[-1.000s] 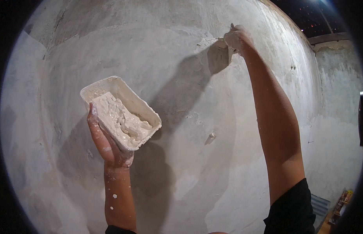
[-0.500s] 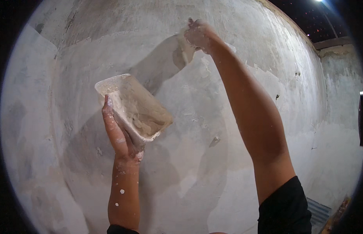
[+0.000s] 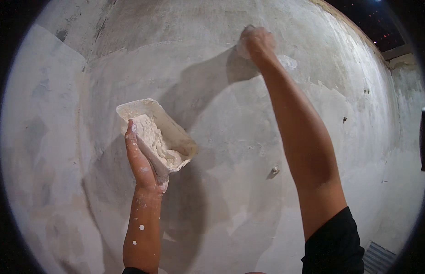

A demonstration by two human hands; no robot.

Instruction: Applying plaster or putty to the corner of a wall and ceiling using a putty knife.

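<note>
My left hand [image 3: 140,165], spotted with white, grips a pale rectangular plastic tub [image 3: 177,131] from its left side and underneath. The tub is tilted, and thick off-white putty [image 3: 151,137] lies along its left side and lower end. High on the grey wall [image 3: 231,201], my raised right hand [image 3: 262,42] is closed around a flat pale scraper [image 3: 242,48], held against or very close to the surface. Most of the scraper is hidden by my fingers, and the hand is slightly blurred.
A small stub [image 3: 273,171] sticks out of the wall below my right forearm. Another dark fitting [image 3: 344,120] sits farther right. At the lower right lies a striped grey-blue piece [image 3: 379,258]. A dark object [image 3: 423,139] hangs at the right edge.
My right hand has moved right along the wall, and its scraper shows less. The tub has turned and lowered slightly, so more putty shows. The view has shifted a little left.
</note>
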